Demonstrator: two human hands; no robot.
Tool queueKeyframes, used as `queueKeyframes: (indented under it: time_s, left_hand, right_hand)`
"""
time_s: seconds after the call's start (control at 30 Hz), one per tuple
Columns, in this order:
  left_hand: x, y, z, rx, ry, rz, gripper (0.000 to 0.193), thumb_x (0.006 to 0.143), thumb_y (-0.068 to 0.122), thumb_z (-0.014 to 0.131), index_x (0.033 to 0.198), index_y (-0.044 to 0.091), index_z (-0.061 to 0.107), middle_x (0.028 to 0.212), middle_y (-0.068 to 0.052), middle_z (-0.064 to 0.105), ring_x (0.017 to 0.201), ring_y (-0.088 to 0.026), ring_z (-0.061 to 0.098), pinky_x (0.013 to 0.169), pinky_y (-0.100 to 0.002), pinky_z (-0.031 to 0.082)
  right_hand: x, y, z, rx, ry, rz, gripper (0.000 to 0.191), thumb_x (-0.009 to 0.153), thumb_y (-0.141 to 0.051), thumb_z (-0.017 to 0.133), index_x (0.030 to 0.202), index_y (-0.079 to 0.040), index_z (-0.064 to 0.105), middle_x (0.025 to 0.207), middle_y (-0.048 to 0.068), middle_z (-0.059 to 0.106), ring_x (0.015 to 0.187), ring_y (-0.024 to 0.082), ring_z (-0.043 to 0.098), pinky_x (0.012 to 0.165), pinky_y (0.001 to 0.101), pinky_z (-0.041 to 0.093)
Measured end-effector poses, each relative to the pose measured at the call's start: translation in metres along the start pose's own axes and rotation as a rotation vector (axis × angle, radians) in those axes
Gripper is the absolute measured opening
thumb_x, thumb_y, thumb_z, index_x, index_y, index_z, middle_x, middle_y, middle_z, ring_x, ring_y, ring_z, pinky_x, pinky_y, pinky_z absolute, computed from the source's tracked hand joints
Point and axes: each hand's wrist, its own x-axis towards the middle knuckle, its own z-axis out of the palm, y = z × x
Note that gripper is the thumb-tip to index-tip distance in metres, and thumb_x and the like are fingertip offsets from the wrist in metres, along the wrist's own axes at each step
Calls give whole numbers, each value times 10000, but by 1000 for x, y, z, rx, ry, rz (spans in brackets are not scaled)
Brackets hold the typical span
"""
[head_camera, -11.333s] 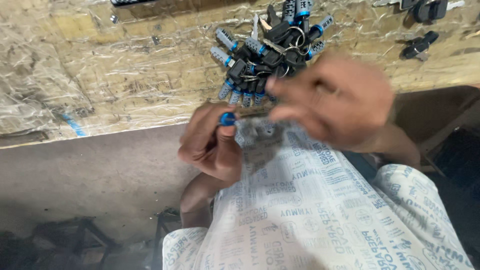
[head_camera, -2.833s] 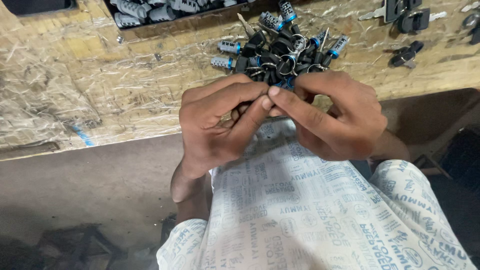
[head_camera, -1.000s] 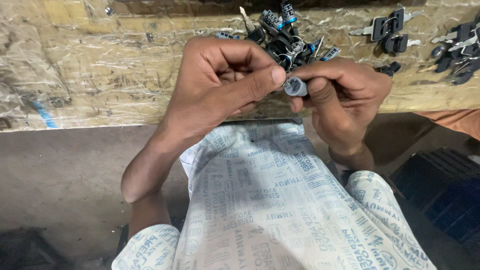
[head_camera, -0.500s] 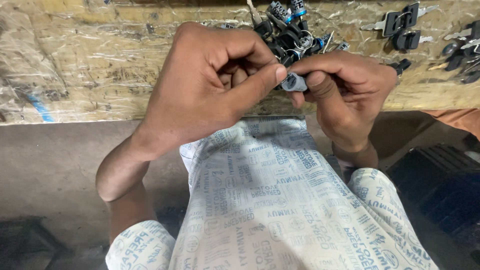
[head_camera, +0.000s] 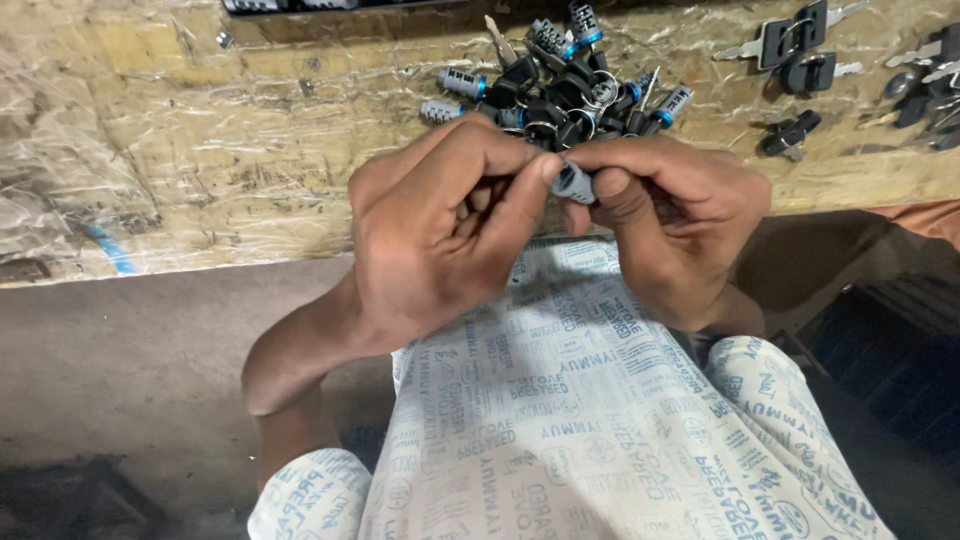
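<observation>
Both hands are closed around one small grey lock cylinder (head_camera: 574, 184): the left hand (head_camera: 440, 235) presses it with the thumb tip while the right hand (head_camera: 668, 220) pinches it between thumb and fingers, above the lap. With so little of it gripped, it could slip and drop onto the patterned cloth (head_camera: 580, 400) below the hands. Just beyond the hands, a heap of cylinders and keys (head_camera: 560, 85) lies on the plastic-wrapped wooden desk (head_camera: 200, 150); the floor under it is dim.

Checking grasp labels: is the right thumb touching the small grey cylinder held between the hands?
Touching. The head view shows the right hand with its thumb pressed against the small grey cylinder, no gap; the left hand pinches it from the other side.
</observation>
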Motion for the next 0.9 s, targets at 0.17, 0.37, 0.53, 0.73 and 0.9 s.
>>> queueKeyframes:
  time_s: [0.17,0.37,0.53,0.73,0.9]
  left_hand:
    - [-14,-1,10,-384,113,-206,61,1101,-18,669,1045,-37,652,821,-60,687,624,-20,573,503,-183,396]
    - [-20,2,24,-438,199,-191,70,1123,-21,636,1057,-41,625,914,-81,698,738,-41,656,598,-186,510]
    - [-23,-2,14,-348,118,-139,44,1111,-22,662,1071,-28,645,888,-63,695,684,-10,600,555,-156,435]
    - [-23,-2,10,-475,108,-238,118,1144,-32,685,1031,-30,652,866,-47,643,698,-21,531,595,-193,410]
    - [-16,3,11,-196,118,-122,92,1090,-7,719,1017,-9,663,842,-25,658,653,-14,547,550,-181,401]
  right_hand:
    - [-8,2,5,122,-20,1,263,1179,-164,610,1171,86,689,937,122,728,751,109,682,657,207,566]
    - [-13,1,19,114,98,-34,257,1176,-155,614,1210,93,667,974,141,723,807,114,689,720,233,609]
    - [-11,-1,25,28,136,-128,211,1150,-102,606,1217,86,675,960,158,731,779,127,711,689,236,629]
    - [-6,-3,21,-27,121,-151,168,1119,-66,619,1171,80,685,954,158,733,720,116,700,646,227,612]
    - [-7,-6,17,-35,95,-111,178,1134,-79,622,1189,77,690,940,145,736,743,111,700,674,224,611]
